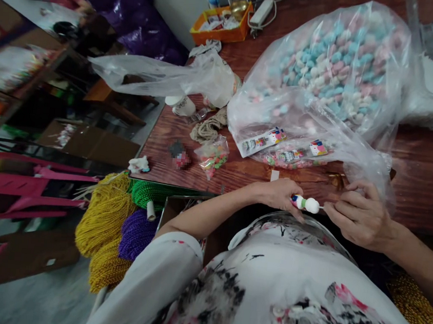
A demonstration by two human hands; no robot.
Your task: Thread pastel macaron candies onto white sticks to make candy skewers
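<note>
Close to my body at the table's front edge, my left hand (pixel 283 194) is closed around a small strung piece of white balls (pixel 312 205), with green and dark blue bits between them. A thin white end sticks out of the last ball toward my right hand (pixel 361 213). The fingers of that hand are pinched together at this end; whether it is cord or stick I cannot tell. Just beyond both hands lies a large clear plastic bag (pixel 327 65) full of pink, blue and white fluffy balls. Printed packets (pixel 290 154) of small pink pieces rest at its near side.
On the wooden table (pixel 169 131) are a small bag of colourful pieces (pixel 214 155), a bundle of tan cord (pixel 209 126), a white cup (pixel 183 106) and an orange basket (pixel 222 31). Yellow cord skeins (pixel 105 212) and a pink chair (pixel 9 184) stand left.
</note>
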